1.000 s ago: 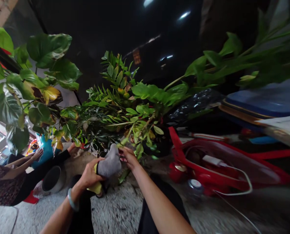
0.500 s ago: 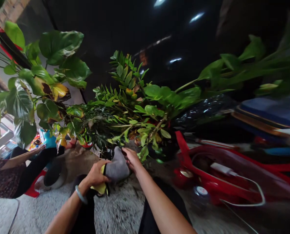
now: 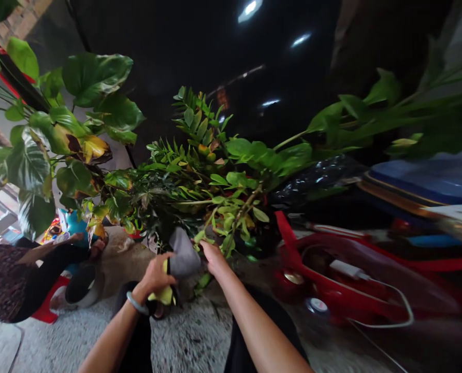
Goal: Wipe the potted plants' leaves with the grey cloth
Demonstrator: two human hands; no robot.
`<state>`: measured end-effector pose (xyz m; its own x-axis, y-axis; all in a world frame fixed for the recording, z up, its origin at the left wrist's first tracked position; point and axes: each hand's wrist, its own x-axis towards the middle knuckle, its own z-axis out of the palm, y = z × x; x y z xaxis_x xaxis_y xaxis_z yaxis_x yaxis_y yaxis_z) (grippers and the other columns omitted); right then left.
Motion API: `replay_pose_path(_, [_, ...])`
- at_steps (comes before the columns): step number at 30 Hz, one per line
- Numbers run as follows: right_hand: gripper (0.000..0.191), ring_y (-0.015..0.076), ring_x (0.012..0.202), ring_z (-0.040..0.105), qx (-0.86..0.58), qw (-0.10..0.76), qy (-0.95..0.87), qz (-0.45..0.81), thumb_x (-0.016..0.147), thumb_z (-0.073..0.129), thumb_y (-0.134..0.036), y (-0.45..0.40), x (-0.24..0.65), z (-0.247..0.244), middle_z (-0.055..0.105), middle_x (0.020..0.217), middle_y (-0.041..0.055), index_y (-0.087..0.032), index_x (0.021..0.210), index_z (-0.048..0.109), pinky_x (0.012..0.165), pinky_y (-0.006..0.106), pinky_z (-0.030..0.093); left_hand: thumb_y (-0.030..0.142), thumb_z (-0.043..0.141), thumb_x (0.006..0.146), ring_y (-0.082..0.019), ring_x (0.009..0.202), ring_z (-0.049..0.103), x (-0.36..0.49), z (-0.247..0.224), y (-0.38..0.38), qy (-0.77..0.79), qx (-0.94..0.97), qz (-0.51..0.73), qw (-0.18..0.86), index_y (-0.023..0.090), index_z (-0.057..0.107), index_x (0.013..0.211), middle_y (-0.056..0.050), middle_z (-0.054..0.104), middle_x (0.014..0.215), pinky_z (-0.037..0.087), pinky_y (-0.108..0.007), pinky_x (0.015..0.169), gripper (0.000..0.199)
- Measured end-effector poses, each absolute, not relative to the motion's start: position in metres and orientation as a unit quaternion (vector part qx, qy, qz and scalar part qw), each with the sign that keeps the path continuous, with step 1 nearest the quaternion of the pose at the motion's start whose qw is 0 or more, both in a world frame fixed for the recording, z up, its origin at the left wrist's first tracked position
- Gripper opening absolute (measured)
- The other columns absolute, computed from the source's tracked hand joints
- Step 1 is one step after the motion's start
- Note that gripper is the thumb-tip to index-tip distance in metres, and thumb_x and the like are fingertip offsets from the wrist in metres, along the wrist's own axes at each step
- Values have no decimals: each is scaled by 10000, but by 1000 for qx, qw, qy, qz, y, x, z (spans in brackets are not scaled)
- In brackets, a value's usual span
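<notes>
Clearly, in the head view, a grey-and-yellow cloth is held in the left hand, with the fingers closed about its yellow end and the grey end pointed up and away from the palm. Just right of this grip, the right hand is raised beside the grey end. Its fingertips are mostly hidden, so whether anything is pinched there cannot be told. A bracelet is worn just behind the left grip. Beyond both hands, plants are massed, with leaves brought close to the right fingers. Well to the right of the grip, a red tub is seen, with a white charger laid inside it. Left of the grip, a bucket is set near a co-worker's arm. Rough floor is shown below.
</notes>
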<state>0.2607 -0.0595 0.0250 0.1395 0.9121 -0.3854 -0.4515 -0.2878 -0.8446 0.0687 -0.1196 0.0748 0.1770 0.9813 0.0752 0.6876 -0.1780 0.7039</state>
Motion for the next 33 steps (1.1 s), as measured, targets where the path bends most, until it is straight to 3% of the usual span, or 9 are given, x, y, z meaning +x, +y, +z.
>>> replay_pose_path(3, [155,288,1048,714,-526,534,-223,623,661,677,-370,-60,261,24,816,960,81,-229,724,691,719,333,418,40,813,495,-349,1036,716,56,71,-158,530,750,200,341,258,797,1082,-40,788,1068,535,-475,977,627])
replay_pose_path(5, [182,273,1029,722,-528,523,-226,629,678,663,-382,-62,261,25,813,1001,87,-225,760,704,715,322,397,57,817,498,-339,1072,706,47,92,-171,532,743,236,332,264,785,1119,-47,780,1123,523,-463,1007,655])
replay_pose_path(11, [231,248,1041,705,-518,530,-229,631,680,645,-423,-63,259,27,803,1055,71,-234,798,704,750,326,373,229,808,590,-308,1164,662,36,164,-130,578,653,462,160,196,693,1255,-69,733,1219,484,-434,1068,676])
replay_pose_path(13, [240,252,990,707,-516,532,-225,633,649,658,-428,-62,258,28,805,965,63,-228,777,692,749,328,378,227,791,587,-309,1141,667,42,158,-113,597,631,475,145,187,687,1259,-72,734,1198,485,-446,1058,682])
replay_pose_path(16, [244,254,889,702,-515,531,-222,635,606,680,-423,-61,258,29,786,817,53,-217,736,688,695,312,372,117,767,510,-343,1075,689,53,122,-112,603,650,416,204,181,741,1161,-86,760,1113,497,-487,1035,655])
replay_pose_path(19, [239,242,850,700,-510,530,-228,638,608,693,-416,-62,261,29,781,799,56,-212,731,712,654,294,361,62,770,486,-363,1084,693,57,94,-135,575,686,366,255,227,776,1098,-85,772,1103,504,-505,1029,634])
replay_pose_path(23, [238,230,868,711,-508,527,-235,640,649,701,-402,-65,266,28,798,874,79,-201,770,743,665,293,385,152,814,542,-350,1105,692,55,119,-153,561,669,431,228,203,753,1162,-95,762,1150,515,-493,1026,625])
replay_pose_path(28, [244,214,835,733,-511,524,-232,641,701,688,-399,-64,266,25,797,836,83,-192,816,750,646,277,409,205,840,568,-320,1153,664,63,168,-116,557,630,518,157,173,715,1229,-81,738,1204,474,-446,1069,673])
replay_pose_path(33, [185,192,718,723,-507,528,-226,642,714,708,-364,-62,261,27,777,761,53,-191,777,733,568,251,410,57,791,487,-323,1019,696,66,122,-98,596,642,407,260,186,770,1078,-55,773,1024,506,-459,997,605])
